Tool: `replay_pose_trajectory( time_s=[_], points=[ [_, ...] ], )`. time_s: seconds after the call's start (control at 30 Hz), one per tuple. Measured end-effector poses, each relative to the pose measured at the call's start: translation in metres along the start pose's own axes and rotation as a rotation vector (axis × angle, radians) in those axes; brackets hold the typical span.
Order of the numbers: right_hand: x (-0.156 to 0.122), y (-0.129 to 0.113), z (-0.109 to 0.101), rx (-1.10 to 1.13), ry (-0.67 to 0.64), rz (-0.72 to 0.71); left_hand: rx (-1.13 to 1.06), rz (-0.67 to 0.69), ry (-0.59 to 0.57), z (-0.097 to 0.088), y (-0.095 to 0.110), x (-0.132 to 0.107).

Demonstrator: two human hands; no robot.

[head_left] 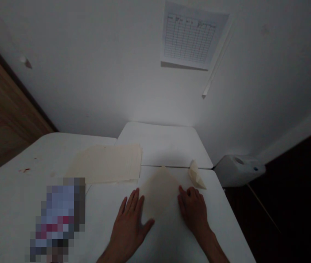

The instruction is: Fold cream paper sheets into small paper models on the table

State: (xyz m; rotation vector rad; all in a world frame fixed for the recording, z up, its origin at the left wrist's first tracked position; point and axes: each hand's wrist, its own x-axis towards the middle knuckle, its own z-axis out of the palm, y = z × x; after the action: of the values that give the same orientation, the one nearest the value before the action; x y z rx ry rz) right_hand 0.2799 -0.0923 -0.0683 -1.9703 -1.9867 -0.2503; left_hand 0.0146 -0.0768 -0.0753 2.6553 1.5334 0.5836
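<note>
View: head camera, facing a white table (169, 243) set against a wall (98, 73).
Work sheet: a pale paper sheet (161, 190) lies on the front table panel, turned like a diamond, one corner pointing to the panel's far edge; its near corner is hard to make out.
Left hand: the left hand (129, 226) is spread flat, palm down, fingers extended, thumb angled away; its fingertips meet the sheet's left corner, with nothing gripped.
Right hand: the right hand (194, 212) has its fingers bent, their tips at the sheet's right corner; whether they pinch the paper cannot be told.
Folded piece: a folded paper piece (196, 177) sits just beyond the right hand, near the panel's far right corner.
Stock: a stack of paper sheets (108, 164), slightly uneven at its edges, lies left of the work sheet, across the seam with the left panel.
Masked item: a pixelated object (58, 210) is on the left panel, nearer the front edge than the stack; details unreadable.
Wall fittings: a printed chart (191, 36) and, beside it, a slim white strip (218, 62).
Beyond right edge: a white container (233, 170) with a round opening on top.
</note>
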Motion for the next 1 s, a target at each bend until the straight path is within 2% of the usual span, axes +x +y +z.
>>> replay_pose_trajectory(
  time_s=[0.37,0.57,0.67,0.83,0.9,1.0],
  points=[
    [0.004,-0.010,0.003,-0.001,0.058,0.083,0.058,0.005,-0.007,-0.004,0.002,0.001],
    [0.011,-0.018,0.004,-0.048,0.082,0.158,0.126,0.062,0.025,-0.007,0.004,-0.003],
    [0.009,-0.022,0.007,0.040,0.087,0.078,0.151,0.102,0.064,-0.014,0.011,-0.010],
    [0.005,-0.020,0.011,0.190,0.012,-0.102,0.091,0.092,0.072,-0.021,0.026,-0.014],
    [0.007,-0.015,0.012,0.220,-0.013,-0.136,0.035,0.104,0.071,-0.019,0.030,-0.006],
    [0.012,-0.007,0.011,0.261,-0.057,-0.193,-0.058,0.159,0.088,-0.009,0.032,0.020]
  ],
)
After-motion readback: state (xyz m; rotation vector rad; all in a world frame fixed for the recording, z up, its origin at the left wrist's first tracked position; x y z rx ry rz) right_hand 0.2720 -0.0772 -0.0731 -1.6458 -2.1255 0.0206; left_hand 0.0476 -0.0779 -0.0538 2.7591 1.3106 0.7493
